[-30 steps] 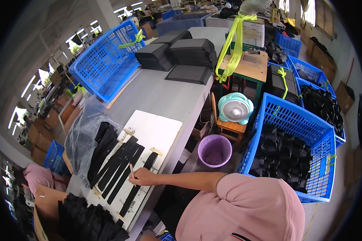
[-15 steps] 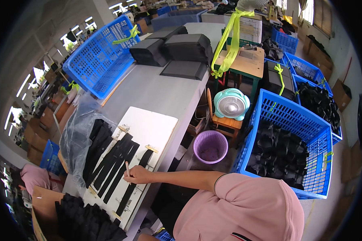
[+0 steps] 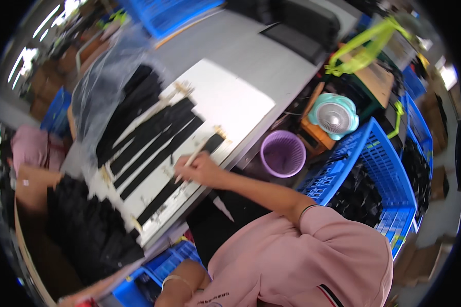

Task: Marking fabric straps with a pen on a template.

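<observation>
My right hand [image 3: 197, 169] is closed around a slim, pale, pen-like stick [image 3: 194, 153]. Its lower end comes down at a black strip [image 3: 161, 200], the one nearest me on a white board [image 3: 241, 97]. Several more black strips [image 3: 156, 153] lie side by side there, with small tan blocks [image 3: 219, 134] near strip ends. At the lower edge, part of my left arm [image 3: 184, 271] shows, with a pale band around it; the left fingers cannot be made out. Motion blurs the picture somewhat.
Clear plastic [image 3: 95, 97] and black strips lie beyond the board. A carton [image 3: 33, 187] piled with black pieces stands at left. On the right are a purple basket [image 3: 283, 153], a teal fan [image 3: 334, 115] and a blue crate [image 3: 389, 153]. Black stacks [image 3: 307, 23] sit farther back.
The view has turned and shifted, so the board appears higher and more slanted. My right hand still grips the stick, now tilted differently, over the nearest strip. More of my left arm shows.
</observation>
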Motion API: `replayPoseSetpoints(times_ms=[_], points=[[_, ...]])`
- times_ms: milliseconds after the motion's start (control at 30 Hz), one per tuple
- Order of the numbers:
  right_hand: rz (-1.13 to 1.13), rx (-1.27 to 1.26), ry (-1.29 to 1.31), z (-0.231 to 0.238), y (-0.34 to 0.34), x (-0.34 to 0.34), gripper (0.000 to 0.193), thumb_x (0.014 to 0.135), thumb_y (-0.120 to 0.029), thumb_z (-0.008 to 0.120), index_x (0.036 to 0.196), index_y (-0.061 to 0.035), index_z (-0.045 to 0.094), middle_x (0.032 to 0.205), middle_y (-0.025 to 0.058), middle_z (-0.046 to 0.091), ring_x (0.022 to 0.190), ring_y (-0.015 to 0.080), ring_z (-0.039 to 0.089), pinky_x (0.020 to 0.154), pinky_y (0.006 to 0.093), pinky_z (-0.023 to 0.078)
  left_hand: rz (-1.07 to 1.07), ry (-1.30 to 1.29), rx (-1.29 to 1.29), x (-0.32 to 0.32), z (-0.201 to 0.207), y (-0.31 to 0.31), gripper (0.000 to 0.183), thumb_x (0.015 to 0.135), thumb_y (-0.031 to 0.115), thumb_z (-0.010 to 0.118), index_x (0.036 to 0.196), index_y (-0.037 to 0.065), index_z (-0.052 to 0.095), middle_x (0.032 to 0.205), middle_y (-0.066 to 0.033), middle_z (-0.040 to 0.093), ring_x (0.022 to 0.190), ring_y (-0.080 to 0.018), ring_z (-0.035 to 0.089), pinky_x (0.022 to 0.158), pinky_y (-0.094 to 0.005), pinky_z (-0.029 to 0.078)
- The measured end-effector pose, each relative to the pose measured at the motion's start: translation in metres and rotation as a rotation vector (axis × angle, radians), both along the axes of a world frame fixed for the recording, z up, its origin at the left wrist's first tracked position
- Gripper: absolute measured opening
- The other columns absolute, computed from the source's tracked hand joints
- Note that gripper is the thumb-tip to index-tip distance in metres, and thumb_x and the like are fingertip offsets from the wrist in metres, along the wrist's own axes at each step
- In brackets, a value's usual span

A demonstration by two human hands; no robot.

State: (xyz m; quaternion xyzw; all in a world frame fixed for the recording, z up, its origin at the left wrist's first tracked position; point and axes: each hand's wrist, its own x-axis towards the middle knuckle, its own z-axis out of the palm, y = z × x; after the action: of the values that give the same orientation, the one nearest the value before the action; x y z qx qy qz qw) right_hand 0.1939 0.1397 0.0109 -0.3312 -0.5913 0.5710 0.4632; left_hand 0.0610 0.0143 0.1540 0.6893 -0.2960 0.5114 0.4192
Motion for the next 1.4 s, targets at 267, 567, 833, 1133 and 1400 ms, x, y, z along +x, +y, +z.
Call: replayPoseSetpoints(times_ms=[267, 567, 833, 1133, 1400], points=[[-0.308, -0.157, 0.034, 0.024, -0.004, 0.054, 0.028, 0.103, -0.021, 0.061, 0.092, 0.0009, 0.073, 0.07, 0.0021, 0.064, 0.057, 0.004, 0.052, 0.052, 0.0184, 0.039, 1.299, 0.652, -0.661, -0.013, -0.042, 0.021, 0.015, 0.08, 0.003, 0.08, 0.095, 0.002, 0.075, 0.098, -0.0092, 0.073, 0.09, -0.0295, 0.068, 0.086, -0.0423, 0.053], [-0.328, -0.108, -0.148, 0.019, 0.027, 0.048, 0.027, 0.104, -0.021, 0.061, 0.092, -0.0005, 0.074, 0.069, 0.0005, 0.063, 0.056, 0.0024, 0.048, 0.052, 0.0181, 0.036, 1.687, 0.675, -0.496, 0.017, -0.138, 0.093, 0.017, 0.082, 0.006, 0.079, 0.098, 0.004, 0.076, 0.106, -0.0065, 0.07, 0.109, -0.0282, 0.061, 0.103, -0.0456, 0.043], [-0.29, -0.059, -0.319, 0.006, 0.035, 0.055, 0.025, 0.104, -0.018, 0.061, 0.091, -0.0011, 0.074, 0.07, -0.0003, 0.062, 0.06, 0.0026, 0.048, 0.055, 0.0197, 0.035, 1.715, 0.764, -0.484, 0.027, -0.15, 0.106, 0.016, 0.084, 0.006, 0.077, 0.1, 0.003, 0.076, 0.108, -0.0062, 0.069, 0.104, -0.0276, 0.059, 0.098, -0.0442, 0.043], [-0.251, 0.093, -0.427, 0.003, 0.035, 0.053, 0.02, 0.1, -0.014, 0.062, 0.094, 0.0027, 0.07, 0.081, 0.0099, 0.071, 0.071, 0.0156, 0.065, 0.064, 0.0299, 0.049, 1.749, 0.808, -0.457, 0.028, -0.148, 0.108, 0.019, 0.082, 0.006, 0.079, 0.1, 0.005, 0.076, 0.108, -0.0052, 0.068, 0.102, -0.0262, 0.059, 0.094, -0.0415, 0.043], [-0.268, 0.229, -0.41, -0.002, 0.035, 0.052, 0.021, 0.101, -0.011, 0.06, 0.088, 0.0029, 0.069, 0.073, 0.0039, 0.063, 0.065, 0.0096, 0.054, 0.059, 0.0263, 0.042, 1.75, 0.815, -0.458, 0.029, -0.148, 0.106, 0.02, 0.08, 0.005, 0.08, 0.1, 0.005, 0.076, 0.109, -0.0052, 0.068, 0.102, -0.0258, 0.06, 0.094, -0.0413, 0.042]])
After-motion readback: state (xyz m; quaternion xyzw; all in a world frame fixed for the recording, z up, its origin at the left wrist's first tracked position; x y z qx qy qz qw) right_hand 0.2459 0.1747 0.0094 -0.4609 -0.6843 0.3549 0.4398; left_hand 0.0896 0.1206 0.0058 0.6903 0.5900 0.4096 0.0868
